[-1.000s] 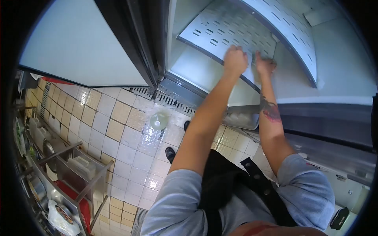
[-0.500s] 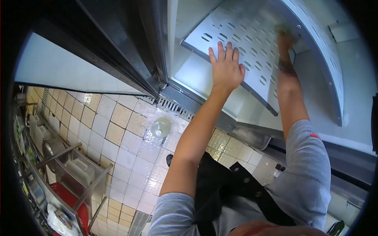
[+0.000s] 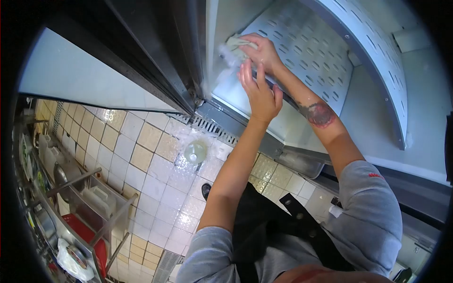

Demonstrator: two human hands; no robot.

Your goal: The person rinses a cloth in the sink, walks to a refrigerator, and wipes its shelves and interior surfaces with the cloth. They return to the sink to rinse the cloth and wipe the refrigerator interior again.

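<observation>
My right hand [image 3: 264, 53] is closed on a pale, crumpled cloth [image 3: 233, 43] at the left front corner of a perforated metal shelf [image 3: 302, 52]. Part of the cloth's lower end is blurred. The shelf lies inside a white-walled cabinet. Just below the right hand, my left hand [image 3: 262, 98] has its fingers stretched out and apart, with nothing in them. It is at the shelf's front edge; whether it touches the edge I cannot tell. My right forearm crosses over the front of the shelf.
A curved perforated panel [image 3: 389, 94] stands to the right. The dark cabinet door [image 3: 155, 52] is open on the left. On the wet tiled floor sits a round, greenish container [image 3: 195, 152] near a drain grate [image 3: 214, 128]. A metal rack [image 3: 111, 217] with containers stands lower left.
My right hand has come from deep on the right side of the shelf to its left front corner with the cloth. My left hand has slid slightly down and left off the shelf's surface.
</observation>
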